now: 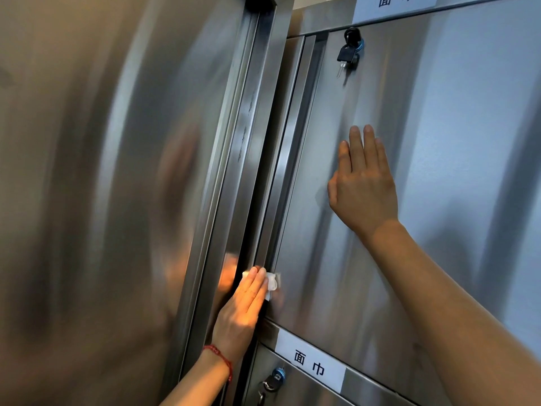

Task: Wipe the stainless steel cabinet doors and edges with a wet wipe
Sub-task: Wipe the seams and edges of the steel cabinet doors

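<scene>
A stainless steel cabinet fills the view. Its right door [439,142] is closed, and the left door [87,171] stands slightly ajar, showing its inner edge [246,142]. My left hand [243,306] presses a white wet wipe [272,284] with straight fingers against the vertical edge in the gap between the two doors, low down. My right hand [363,183] lies flat with straight fingers on the right door's face, higher up.
A black key [348,52] hangs in the lock at the top of the right door. A white label [310,366] sits on the rail below it, and a lower door has another lock with keys [272,380]. A second label [395,4] is at the top.
</scene>
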Demonstrator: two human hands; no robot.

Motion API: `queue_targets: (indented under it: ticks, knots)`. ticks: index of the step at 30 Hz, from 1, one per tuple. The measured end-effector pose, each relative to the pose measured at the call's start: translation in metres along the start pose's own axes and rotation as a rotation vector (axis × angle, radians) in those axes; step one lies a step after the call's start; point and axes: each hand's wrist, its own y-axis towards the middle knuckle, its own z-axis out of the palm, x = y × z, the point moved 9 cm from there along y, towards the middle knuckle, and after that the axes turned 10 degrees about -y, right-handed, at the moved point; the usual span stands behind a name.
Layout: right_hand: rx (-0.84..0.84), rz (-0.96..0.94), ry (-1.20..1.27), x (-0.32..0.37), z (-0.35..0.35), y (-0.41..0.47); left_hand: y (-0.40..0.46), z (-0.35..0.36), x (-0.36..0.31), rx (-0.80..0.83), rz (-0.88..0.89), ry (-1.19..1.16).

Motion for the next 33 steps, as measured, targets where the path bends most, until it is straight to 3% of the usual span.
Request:
queue_targets:
  ticks: [33]
  knots:
    - [-0.087,0.02,-0.031,0.0,-0.004,0.0,0.096,-0.01,0.008,-0.097,0.013,0.084]
